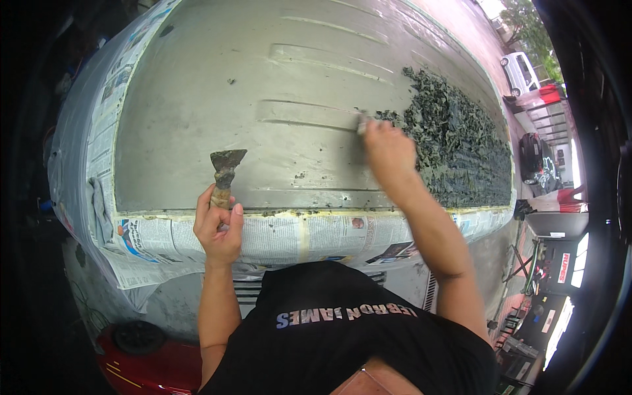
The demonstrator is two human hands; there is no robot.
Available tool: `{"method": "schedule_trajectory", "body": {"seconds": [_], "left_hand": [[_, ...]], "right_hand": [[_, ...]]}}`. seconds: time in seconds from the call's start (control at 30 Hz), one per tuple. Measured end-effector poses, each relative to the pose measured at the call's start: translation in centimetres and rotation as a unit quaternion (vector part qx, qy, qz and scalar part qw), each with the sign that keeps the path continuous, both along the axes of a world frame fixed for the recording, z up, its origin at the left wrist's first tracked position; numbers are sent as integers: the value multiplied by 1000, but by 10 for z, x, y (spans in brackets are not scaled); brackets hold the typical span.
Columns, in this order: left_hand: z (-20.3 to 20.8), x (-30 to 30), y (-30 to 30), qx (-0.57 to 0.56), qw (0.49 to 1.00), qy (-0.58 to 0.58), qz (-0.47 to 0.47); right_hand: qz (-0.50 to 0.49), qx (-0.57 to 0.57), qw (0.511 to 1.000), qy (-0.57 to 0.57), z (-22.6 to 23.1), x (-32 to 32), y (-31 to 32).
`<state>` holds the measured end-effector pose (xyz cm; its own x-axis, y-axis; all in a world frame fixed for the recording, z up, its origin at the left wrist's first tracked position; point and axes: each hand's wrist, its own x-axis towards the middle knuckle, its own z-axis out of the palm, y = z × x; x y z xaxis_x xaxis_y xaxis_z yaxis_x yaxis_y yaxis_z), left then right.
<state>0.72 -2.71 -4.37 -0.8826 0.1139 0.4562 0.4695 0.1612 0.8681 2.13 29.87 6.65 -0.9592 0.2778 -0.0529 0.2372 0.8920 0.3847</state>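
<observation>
My left hand (pixel 218 230) is closed round the handle of a scraper (pixel 227 161). Its flared, dirt-caked blade points up over the near edge of a large bare-metal panel (pixel 191 99), which looks like a vehicle roof. Farther right, my right hand (pixel 388 148) is closed and smeared by motion, low over the panel. A small pale thing (pixel 363 123) shows at its fingertips, too blurred to name. Beside that hand, dark, wrinkled, peeling paint (pixel 454 138) covers the panel's right part. Scattered dark flakes (pixel 303 176) lie on the bare metal near the front edge.
Newspaper (pixel 263 236) and yellowish tape border the panel, with plastic sheeting (pixel 74 141) along the left side. Raised ribs (pixel 309 113) cross the metal. Below left is a red car (pixel 155 362). A white vehicle (pixel 520 74) and a black car (pixel 534 160) stand off to the right.
</observation>
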Motion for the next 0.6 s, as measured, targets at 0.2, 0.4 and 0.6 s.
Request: {"method": "schedule_trajectory", "body": {"seconds": [0.2, 0.4, 0.6], "left_hand": [[1, 3, 3, 0, 1000, -7, -7], [1, -2, 1, -3, 1000, 12, -3], [1, 0, 1, 5, 1000, 6, 6]], "right_hand": [[-54, -29, 994, 92, 40, 6, 41], [79, -73, 993, 41, 20, -13, -26], [-52, 14, 998, -15, 24, -16, 40]]}}
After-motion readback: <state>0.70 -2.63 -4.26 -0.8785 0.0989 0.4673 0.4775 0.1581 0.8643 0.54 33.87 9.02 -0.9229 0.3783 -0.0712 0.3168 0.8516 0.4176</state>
